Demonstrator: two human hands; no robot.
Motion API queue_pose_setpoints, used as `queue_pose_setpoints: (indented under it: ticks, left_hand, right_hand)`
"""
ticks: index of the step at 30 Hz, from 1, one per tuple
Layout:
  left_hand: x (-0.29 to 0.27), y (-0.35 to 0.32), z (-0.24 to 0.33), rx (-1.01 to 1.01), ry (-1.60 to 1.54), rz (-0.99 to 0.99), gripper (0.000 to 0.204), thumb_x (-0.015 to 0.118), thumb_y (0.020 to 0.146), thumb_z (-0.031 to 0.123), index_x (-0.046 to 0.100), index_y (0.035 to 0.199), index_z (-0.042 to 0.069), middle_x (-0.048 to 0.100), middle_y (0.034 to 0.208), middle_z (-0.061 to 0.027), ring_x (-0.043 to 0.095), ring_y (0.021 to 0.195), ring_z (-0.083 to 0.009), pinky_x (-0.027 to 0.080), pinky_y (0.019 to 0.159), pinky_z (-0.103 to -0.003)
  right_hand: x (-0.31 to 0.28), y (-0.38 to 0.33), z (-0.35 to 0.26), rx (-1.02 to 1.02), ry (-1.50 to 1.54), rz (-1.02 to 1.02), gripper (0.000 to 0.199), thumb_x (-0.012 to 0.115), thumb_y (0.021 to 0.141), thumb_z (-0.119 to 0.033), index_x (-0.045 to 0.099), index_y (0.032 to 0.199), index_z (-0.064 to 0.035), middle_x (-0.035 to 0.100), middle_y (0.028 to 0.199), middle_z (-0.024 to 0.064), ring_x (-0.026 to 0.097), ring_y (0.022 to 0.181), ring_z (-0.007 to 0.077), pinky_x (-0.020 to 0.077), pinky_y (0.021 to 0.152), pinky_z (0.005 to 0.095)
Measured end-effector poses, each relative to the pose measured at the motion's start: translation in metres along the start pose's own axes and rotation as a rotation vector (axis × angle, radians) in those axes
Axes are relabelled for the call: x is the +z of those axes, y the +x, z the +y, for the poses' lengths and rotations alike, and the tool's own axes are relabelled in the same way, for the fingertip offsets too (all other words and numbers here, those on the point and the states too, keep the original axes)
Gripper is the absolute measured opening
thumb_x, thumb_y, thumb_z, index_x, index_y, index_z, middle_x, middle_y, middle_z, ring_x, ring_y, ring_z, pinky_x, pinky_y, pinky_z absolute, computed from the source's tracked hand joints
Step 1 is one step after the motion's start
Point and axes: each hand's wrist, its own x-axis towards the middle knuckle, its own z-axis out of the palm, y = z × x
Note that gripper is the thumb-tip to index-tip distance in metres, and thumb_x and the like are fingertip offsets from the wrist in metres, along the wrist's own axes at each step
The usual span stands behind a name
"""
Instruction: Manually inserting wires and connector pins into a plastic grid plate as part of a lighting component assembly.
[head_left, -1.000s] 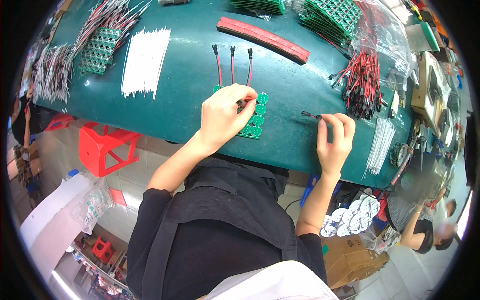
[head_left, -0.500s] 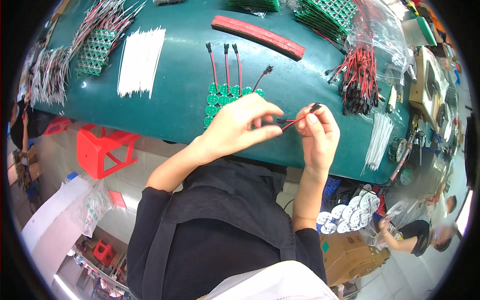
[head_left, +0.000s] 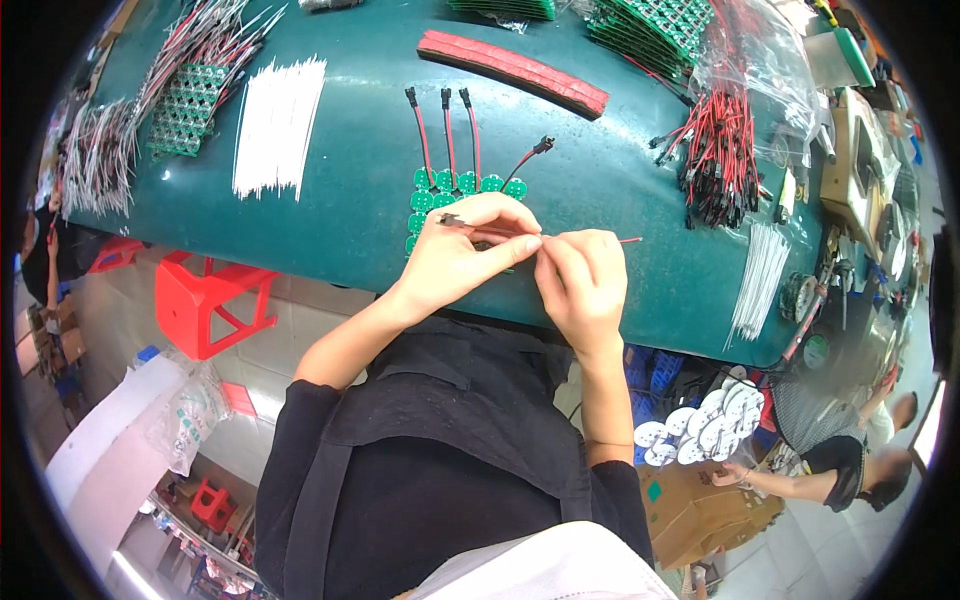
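My left hand (head_left: pixel 462 255) is closed around a red-and-black connector lead (head_left: pixel 482 235), its black plug (head_left: pixel 450 219) poking out over the fingers. Fingertips touching the left ones, my right hand (head_left: pixel 585 285) pinches the wire end of this lead; a short red tip sticks out to its right. Just behind and under my left hand lies a panel of green circuit boards (head_left: pixel 422 201), partly hidden. Several leads with black plugs (head_left: pixel 446 100) extend from its far edge, three pointing away from me and one slanting right.
A red-topped bar (head_left: pixel 510 72) lies beyond the panel. White wires (head_left: pixel 278 130) and a bundled circuit board (head_left: pixel 187 110) are at left. To the right are a heap of red-black leads (head_left: pixel 718 165), more white wires (head_left: pixel 760 280) and stacked green boards (head_left: pixel 655 35). Another person (head_left: pixel 835 475) is at lower right.
The lead has passed from my right hand into my left, its plug now at the left. My right hand has moved left, from holding near the plug to pinching the wire end.
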Motion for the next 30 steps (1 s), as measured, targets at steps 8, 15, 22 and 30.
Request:
queue_pose_setpoints:
  ticks: [8,15,22,30]
  left_hand:
    - [-0.011,0.02,-0.01,0.306,0.405,0.219,0.012,0.068,0.086,0.001,0.066,0.099,0.001,0.067,0.093,-0.0088,0.069,0.084,-0.0158,0.058,0.072,-0.029]
    - [-0.009,0.018,-0.007,0.206,0.415,0.206,0.014,0.07,0.087,0.001,0.065,0.1,0.0,0.07,0.095,-0.0068,0.069,0.09,-0.0139,0.056,0.082,-0.027]
    - [0.001,0.013,-0.007,0.055,-0.075,0.095,0.017,0.074,0.087,0.008,0.065,0.1,0.001,0.068,0.091,-0.0035,0.067,0.084,-0.0096,0.056,0.073,-0.024]
    - [-0.002,0.017,-0.003,0.057,0.015,0.117,0.015,0.071,0.088,0.007,0.064,0.099,0.0,0.068,0.093,-0.0046,0.068,0.084,-0.011,0.057,0.075,-0.026]
  right_hand:
    - [-0.033,0.002,0.025,0.066,-0.377,-0.238,0.028,0.069,0.077,-0.005,0.067,0.104,-0.0131,0.061,0.11,0.0032,0.057,0.1,0.0245,0.0431,0.085,0.0388]
    - [-0.06,-0.011,0.054,0.259,-0.685,-0.071,0.012,0.066,0.086,-0.01,0.066,0.098,-0.0093,0.059,0.102,0.0062,0.056,0.099,0.0253,0.0412,0.085,0.0396]
    - [-0.029,0.008,0.011,0.231,0.125,-0.076,0.021,0.075,0.079,-0.008,0.067,0.099,-0.0072,0.064,0.089,0.0074,0.061,0.083,0.0259,0.0444,0.075,0.0368]
    - [0.005,0.006,0.008,-0.121,-0.314,0.094,0.018,0.075,0.078,-0.01,0.067,0.095,-0.011,0.064,0.095,0.0012,0.061,0.09,0.0194,0.0412,0.082,0.0368]
